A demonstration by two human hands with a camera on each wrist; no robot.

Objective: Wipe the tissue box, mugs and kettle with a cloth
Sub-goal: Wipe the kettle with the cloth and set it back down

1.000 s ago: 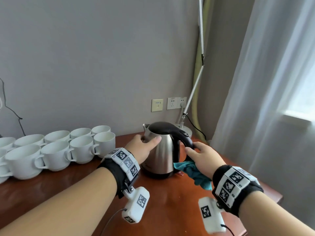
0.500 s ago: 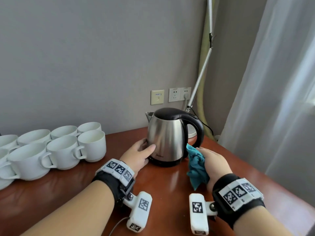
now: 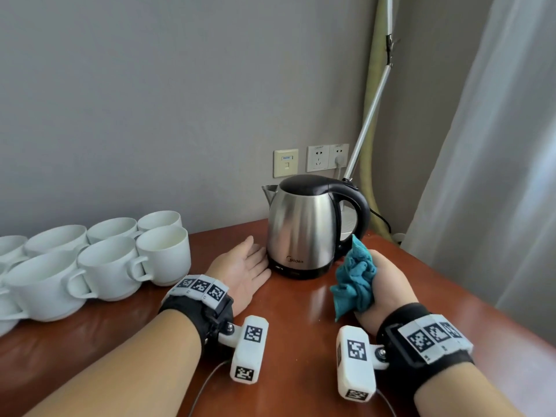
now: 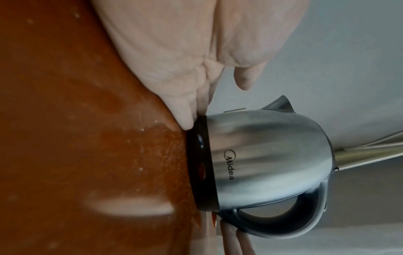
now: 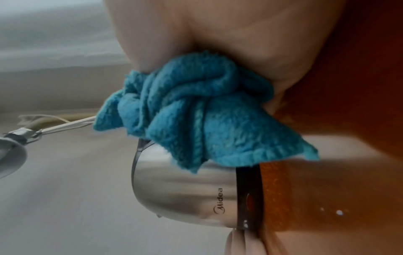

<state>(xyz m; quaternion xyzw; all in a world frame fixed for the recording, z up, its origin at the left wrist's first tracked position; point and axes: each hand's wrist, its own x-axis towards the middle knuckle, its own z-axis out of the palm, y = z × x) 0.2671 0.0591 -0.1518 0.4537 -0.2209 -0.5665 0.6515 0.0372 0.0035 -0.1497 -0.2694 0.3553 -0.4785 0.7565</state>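
Observation:
A steel kettle (image 3: 304,227) with a black lid and handle stands on the brown table (image 3: 301,335) near the wall. My left hand (image 3: 243,266) lies beside it with straight fingers, its fingertips (image 4: 185,119) touching the kettle's (image 4: 268,158) black base. My right hand (image 3: 388,284) grips a bunched teal cloth (image 3: 355,281) just right of the kettle, below its handle. In the right wrist view the cloth (image 5: 196,117) covers part of the kettle (image 5: 187,193). Several white mugs (image 3: 102,260) cluster at the left. No tissue box is in view.
Wall sockets (image 3: 326,158) with a plug sit behind the kettle. A metal lamp arm (image 3: 370,115) rises at the back right, with its round base behind the kettle. A white curtain (image 3: 496,176) hangs at the right. The table edge runs along the right side.
My left hand has dropped from the kettle's upper side to its base. My right hand came off the handle and drew back with the cloth. The view has tilted down.

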